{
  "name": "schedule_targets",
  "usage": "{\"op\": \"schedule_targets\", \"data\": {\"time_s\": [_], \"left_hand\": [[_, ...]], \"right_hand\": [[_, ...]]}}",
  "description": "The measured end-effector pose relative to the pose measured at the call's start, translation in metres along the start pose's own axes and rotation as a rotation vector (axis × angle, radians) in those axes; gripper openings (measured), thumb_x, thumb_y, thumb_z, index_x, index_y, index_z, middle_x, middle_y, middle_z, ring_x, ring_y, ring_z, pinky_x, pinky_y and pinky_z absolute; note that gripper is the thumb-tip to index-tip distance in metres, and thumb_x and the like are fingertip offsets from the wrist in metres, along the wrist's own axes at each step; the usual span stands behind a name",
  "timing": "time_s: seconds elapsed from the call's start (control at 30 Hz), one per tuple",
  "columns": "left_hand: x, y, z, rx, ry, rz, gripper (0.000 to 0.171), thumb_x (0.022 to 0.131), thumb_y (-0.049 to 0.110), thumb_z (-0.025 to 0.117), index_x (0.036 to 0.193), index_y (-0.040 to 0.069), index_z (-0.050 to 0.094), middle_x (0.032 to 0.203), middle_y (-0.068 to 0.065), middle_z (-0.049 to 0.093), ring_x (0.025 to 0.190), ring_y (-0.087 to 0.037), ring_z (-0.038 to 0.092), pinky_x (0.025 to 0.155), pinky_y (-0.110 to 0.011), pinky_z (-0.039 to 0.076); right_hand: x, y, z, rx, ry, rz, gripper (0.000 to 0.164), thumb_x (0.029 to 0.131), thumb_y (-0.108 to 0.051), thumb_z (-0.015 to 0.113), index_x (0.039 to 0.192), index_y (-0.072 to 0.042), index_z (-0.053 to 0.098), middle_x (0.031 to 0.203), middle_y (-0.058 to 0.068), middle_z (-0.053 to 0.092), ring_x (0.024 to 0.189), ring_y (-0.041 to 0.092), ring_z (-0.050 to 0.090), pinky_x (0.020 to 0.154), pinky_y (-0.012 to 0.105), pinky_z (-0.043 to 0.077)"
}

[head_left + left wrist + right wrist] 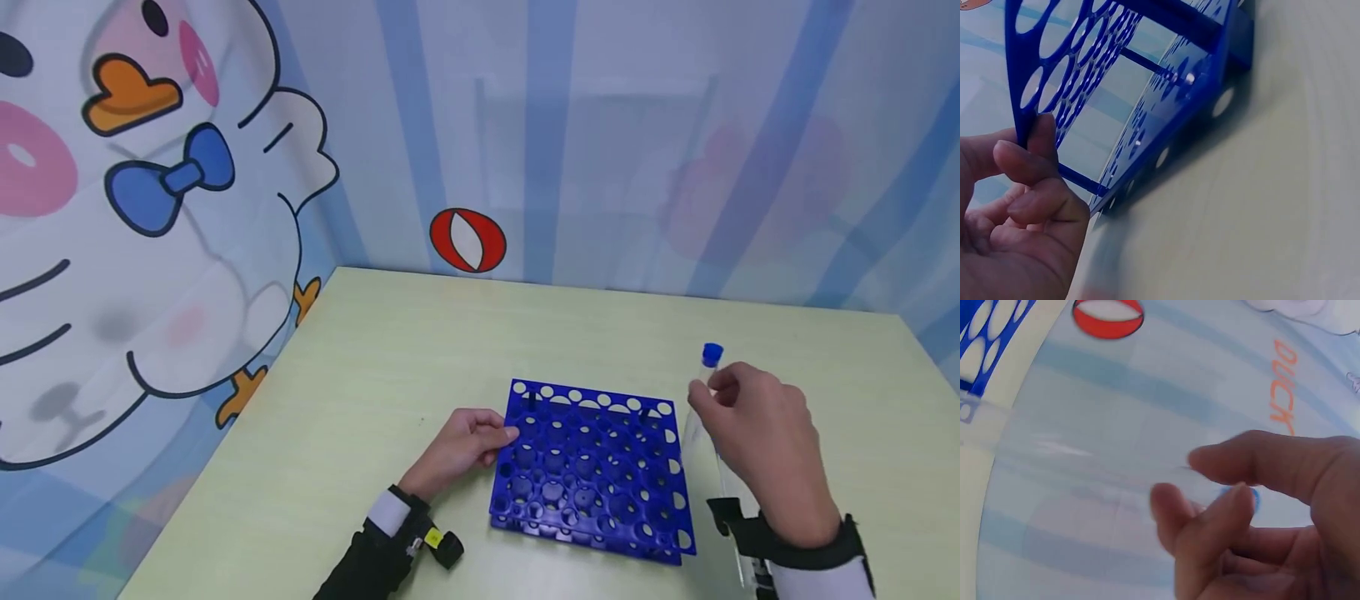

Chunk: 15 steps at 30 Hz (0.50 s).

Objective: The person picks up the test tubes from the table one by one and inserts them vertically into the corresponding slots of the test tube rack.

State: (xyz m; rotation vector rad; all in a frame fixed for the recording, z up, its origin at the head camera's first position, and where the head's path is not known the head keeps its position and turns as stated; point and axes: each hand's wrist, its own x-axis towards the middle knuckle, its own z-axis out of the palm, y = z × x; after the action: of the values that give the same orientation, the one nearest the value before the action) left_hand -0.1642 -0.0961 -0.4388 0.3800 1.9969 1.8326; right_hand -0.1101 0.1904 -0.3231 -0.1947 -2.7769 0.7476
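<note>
Left fingers (pixel 480 419) grip a rectangular blue, perforated plastic rack (pixel 592 477); right fingers (pixel 735 377) pinch a clear, blue-capped tube (pixel 711 356) beside it. Apparent step: positioning; next, careful alignment seems needed.

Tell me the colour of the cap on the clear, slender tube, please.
Blue; the small round cap shows best in the head view.

Black wrist straps (pixel 813 557), pale right sleeve (pixel 821 583), small yellow left-wrist label (pixel 433 537).

Pale table (pixel 390 358); blue-striped backdrop (pixel 615 167) printed with cartoon bird (pixel 165 283), red-and-white ball (pixel 468 241), orange lettering (pixel 1284 387).
</note>
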Motion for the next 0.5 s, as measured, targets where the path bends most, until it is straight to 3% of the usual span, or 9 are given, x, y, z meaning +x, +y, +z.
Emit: {"op": "schedule_targets", "data": {"time_s": [0.17,0.33,0.5], "left_hand": [[-0.001,0.001,-0.002,0.01,0.003,0.008,0.027,0.08,0.021,0.057,0.083,-0.006,0.055,0.059,-0.005,0.045,0.048,-0.013,0.04,0.044,-0.023,0.032],[0.001,-0.002,-0.003,-0.007,0.002,0.021,0.026,0.079,0.02,0.058,0.083,-0.006,0.055,0.058,-0.005,0.046,0.047,-0.012,0.04,0.043,-0.023,0.033],[0.008,-0.014,-0.005,-0.013,0.009,0.038,0.025,0.078,0.023,0.059,0.082,-0.002,0.057,0.057,-0.004,0.046,0.046,-0.012,0.04,0.041,-0.023,0.033]], "right_hand": [[0.008,-0.03,0.017,0.095,0.139,-0.179,0.026,0.081,-0.026,0.053,0.086,-0.001,0.057,0.067,0.008,0.056,0.051,0.016,0.049,0.044,0.028,0.04],[0.022,-0.055,0.041,0.193,0.111,-0.319,0.024,0.08,-0.026,0.054,0.087,-0.003,0.058,0.067,0.004,0.057,0.053,0.012,0.051,0.047,0.026,0.043],[0.036,-0.071,0.064,0.246,0.081,-0.368,0.024,0.08,-0.027,0.055,0.087,-0.004,0.059,0.067,0.002,0.057,0.051,0.009,0.05,0.047,0.024,0.042]]}}
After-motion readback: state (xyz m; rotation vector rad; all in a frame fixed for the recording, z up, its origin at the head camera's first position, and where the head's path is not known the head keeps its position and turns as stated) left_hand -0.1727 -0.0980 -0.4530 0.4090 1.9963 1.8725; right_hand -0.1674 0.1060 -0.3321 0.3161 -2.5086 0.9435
